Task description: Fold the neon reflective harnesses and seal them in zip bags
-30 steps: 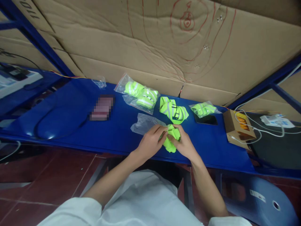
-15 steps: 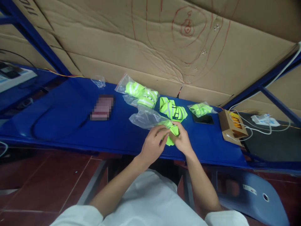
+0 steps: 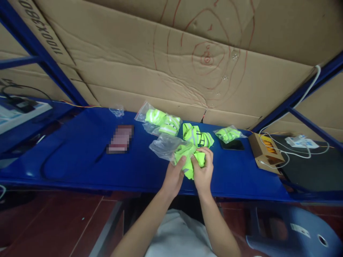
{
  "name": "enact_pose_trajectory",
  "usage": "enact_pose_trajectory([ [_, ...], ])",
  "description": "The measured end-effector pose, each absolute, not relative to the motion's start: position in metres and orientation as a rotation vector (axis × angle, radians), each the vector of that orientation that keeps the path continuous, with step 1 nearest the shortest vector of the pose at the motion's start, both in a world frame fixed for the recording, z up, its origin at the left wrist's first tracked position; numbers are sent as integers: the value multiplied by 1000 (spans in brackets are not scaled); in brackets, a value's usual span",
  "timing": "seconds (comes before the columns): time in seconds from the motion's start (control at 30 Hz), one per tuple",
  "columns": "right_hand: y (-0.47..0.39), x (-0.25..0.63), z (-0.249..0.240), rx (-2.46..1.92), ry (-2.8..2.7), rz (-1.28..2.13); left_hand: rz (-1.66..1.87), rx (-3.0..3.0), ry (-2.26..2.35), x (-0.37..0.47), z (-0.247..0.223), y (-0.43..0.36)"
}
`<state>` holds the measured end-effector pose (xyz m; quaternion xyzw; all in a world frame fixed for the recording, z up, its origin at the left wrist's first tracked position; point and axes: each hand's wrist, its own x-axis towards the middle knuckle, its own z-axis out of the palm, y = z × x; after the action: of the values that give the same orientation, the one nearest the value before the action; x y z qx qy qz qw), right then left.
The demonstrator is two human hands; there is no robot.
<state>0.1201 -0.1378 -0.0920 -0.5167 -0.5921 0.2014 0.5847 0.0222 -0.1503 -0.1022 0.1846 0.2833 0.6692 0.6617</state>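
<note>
Between my hands is a bunched neon-green fabric piece [image 3: 188, 170], partly inside a clear plastic bag [image 3: 163, 146] that trails to the left. My left hand [image 3: 174, 175] grips its left side, thumb on top. On the right side, my right hand [image 3: 204, 171] has its fingers wrapped round the fabric. Just behind lies a folded green strap with grey reflective stripes [image 3: 197, 135], unbagged. Two bagged green bundles [image 3: 169, 125] rest behind it to the left.
A blurred-out pink item [image 3: 120, 139] lies on the blue table [image 3: 80, 157]. To the right are another bagged green bundle [image 3: 228, 133], a dark phone [image 3: 232, 145] and a cardboard box [image 3: 264, 151] with cables. A cardboard wall [image 3: 120, 64] stands behind.
The view has tilted up, so the table sits lower. My hands have moved apart on the fabric, showing more of it, and my left thumb now presses on top.
</note>
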Motion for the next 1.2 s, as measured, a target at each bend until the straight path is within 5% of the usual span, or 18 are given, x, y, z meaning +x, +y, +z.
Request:
enact_pose_trajectory([
  [0.57,-164,112,-130,-1071,-1779,326,1526,78,792,10,-123,-149],
  [1.03,-160,105,-93,-1247,-2185,82,1327,-34,593,12,-126,-178],
  [1.2,-161,126,-74,-985,-2449,205,1420,-21,683,-1,-128,-169],
])
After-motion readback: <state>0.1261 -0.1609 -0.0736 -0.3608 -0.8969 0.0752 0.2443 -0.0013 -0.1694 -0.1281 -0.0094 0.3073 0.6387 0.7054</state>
